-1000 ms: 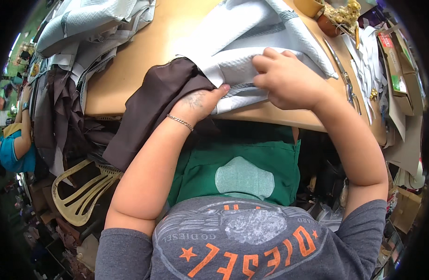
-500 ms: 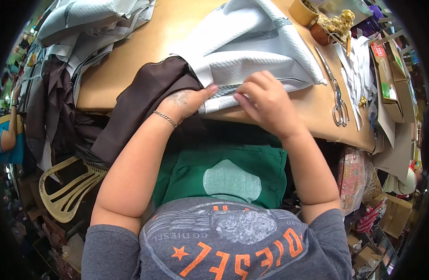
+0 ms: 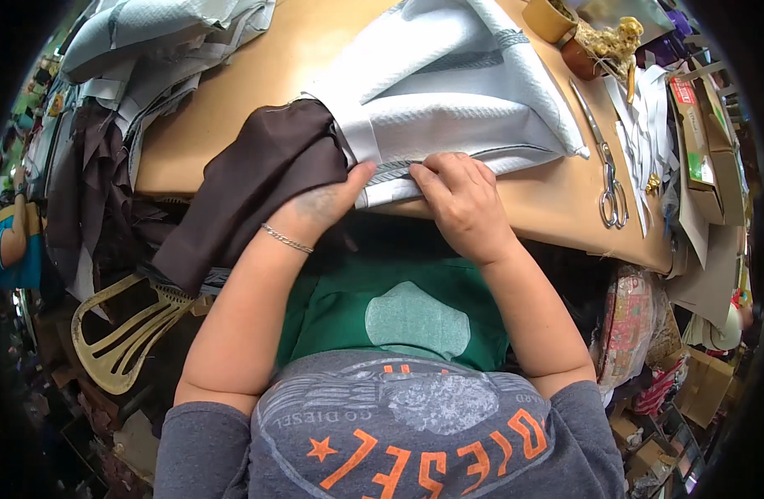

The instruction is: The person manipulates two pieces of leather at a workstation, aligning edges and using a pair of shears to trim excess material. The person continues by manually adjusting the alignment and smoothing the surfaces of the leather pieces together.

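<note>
Fingers [image 3: 455, 169] of the right hand [image 3: 472, 208] curl together on white fabric [image 3: 448, 121]; cannot tell for the left hand [image 3: 322, 205].

We note white textured fabric [image 3: 461, 116] with grey patterned bands, folded, loosely creased, lying on tan tabletop [image 3: 224, 108]. We observe dark brown smooth cloth [image 3: 266, 158] against its left end, rumpled, hanging over front edge.

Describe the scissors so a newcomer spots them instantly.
Start from the tan table and go to its right side, past the right hand and the white fabric. The scissors lie there, blades pointing away from the person. Shiny metal with two looped handles sets them apart from the limp white strips just to their right.
</note>
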`<state>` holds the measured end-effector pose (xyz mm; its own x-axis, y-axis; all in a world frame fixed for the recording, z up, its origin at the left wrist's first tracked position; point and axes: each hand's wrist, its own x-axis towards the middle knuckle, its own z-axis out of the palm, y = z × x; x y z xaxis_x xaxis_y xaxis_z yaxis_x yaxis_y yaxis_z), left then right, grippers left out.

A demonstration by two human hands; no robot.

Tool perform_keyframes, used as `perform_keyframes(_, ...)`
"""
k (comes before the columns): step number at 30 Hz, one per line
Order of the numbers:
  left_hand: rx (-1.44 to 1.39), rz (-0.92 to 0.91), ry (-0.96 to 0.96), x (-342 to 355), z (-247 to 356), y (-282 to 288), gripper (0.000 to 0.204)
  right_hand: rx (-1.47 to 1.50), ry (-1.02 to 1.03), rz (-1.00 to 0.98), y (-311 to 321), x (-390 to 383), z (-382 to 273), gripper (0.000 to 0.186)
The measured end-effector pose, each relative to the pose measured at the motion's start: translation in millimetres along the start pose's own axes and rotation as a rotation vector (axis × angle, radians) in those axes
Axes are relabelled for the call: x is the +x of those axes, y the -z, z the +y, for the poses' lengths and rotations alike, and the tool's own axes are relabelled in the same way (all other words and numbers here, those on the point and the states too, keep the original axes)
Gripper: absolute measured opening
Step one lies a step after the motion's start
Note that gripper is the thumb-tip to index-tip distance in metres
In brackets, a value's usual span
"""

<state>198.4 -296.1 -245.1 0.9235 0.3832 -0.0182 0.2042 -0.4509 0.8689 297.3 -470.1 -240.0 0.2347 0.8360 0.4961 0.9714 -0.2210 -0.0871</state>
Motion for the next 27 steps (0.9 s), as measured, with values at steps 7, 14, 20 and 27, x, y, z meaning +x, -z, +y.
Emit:
perform_keyframes(7,0.167,0.103,-0.173,0,-1,-1,0.036,-0.085,0.077,-0.041,-4,8,-15,0.024)
perform_keyframes(14,0.142,-0.038,0.025,-4,10,6,0.045,-0.163,0.005,-0.107,3,6,-11,0.022)
perform_keyframes(20,0.121,-0.052,0.071,-6,6,6,0.044,-0.248,-0.06,-0.151,14,2,-2,0.021)
perform_keyframes(27,0.127,-0.011,0.049,-7,3,4,0.044,-0.275,-0.261,-0.131,26,-9,20,0.018)
